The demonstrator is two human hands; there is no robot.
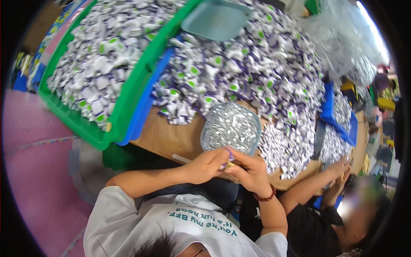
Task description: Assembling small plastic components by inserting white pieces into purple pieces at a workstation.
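Note:
My left hand (204,167) and my right hand (253,169) meet at the near table edge, fingers closed. Between their fingertips shows a small purple-and-white part (230,154), mostly hidden by the fingers. A bit of yellow lies by my right thumb, too small to make out. Just beyond my hands, a pale blue-grey tub (204,136) holds many small shiny metal pieces (233,124). Behind and right of the tub spreads a large heap of white, purple and green plastic parts (257,64). Small white pieces (274,143) lie right of the tub.
A green crate (128,100) full of similar parts stands at the left, against a blue one (143,109). A grey-blue lid (216,19) rests on the heap. At right, a co-worker's hands (338,171) work near blue bins (342,118). Clear plastic bags (342,47) lie behind.

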